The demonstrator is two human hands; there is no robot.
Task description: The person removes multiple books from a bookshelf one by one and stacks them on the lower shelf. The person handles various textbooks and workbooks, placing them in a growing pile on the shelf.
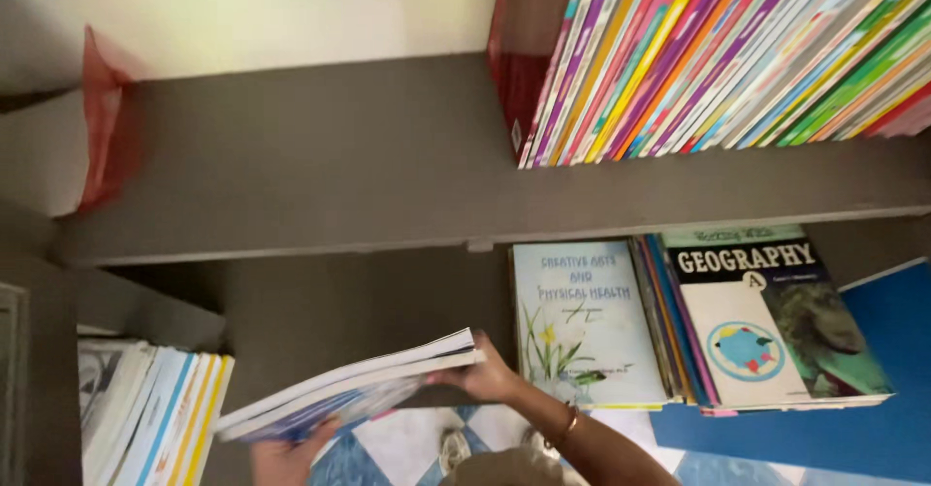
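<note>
Mid-carry: stack of thin books [349,389] at six o'clock, level, before the lower shelf [339,302]. Right hand [485,377] clamped on its right end, left hand [286,457] gripping from beneath. Next, probably: sliding into the gap, clear of pale-blue book [582,321] at three o'clock.

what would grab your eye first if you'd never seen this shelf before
The tight row of bright, many-coloured book spines on the upper grey shelf, top right. Next, the thin stack of books held low in the middle by the right hand and left hand. Two cover-up books lie on the lower shelf, at right.
</note>
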